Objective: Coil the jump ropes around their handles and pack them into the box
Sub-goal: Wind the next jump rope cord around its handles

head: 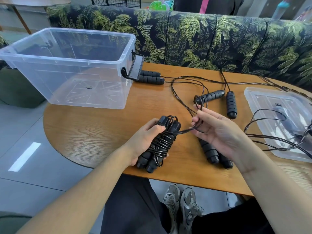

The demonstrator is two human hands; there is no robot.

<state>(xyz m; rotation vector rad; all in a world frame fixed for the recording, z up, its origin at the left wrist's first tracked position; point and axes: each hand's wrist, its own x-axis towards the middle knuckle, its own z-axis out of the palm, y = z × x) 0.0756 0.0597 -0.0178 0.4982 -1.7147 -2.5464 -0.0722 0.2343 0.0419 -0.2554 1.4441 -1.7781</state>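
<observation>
**Black rope wound on paired handles, clear box standing open**

The left hand [145, 141] is wrapped around a pair of black handles [157, 146] held side by side, ribbed foam grips with hard plastic end caps, its thumb pressed over glossy turns of thin black cord wound around their middle. From the bundle a strand of the rope [184, 131] runs across to the right hand [219, 132], whose fingers are loosely curled with the cord pinched between thumb and fingertips, a loop rising above them.

Under the right hand lies another pair of handles [214, 154], pointing toward the near edge. Further back, two loose handles [231, 104] lie apart at an angle, and a third pair [152, 77] rests side by side against the box's black latch. Slack cords trail in loops across the wood.

The box [70, 68] is clear, rectangular moulded plastic with a rolled rim, sitting at the worktop's far left and overhanging its edge. Its flat transparent lid [270, 105] lies at the right, with cords draped over it.

The worktop [101, 132] is rounded, with warm orange-brown wood grain. Behind it runs a sofa [202, 36] upholstered in dark fabric printed with green palm fronds. The floor [33, 149] is pale, glossy grey tile. Below the worktop edge are dark trousers and grey sneakers [182, 205].
</observation>
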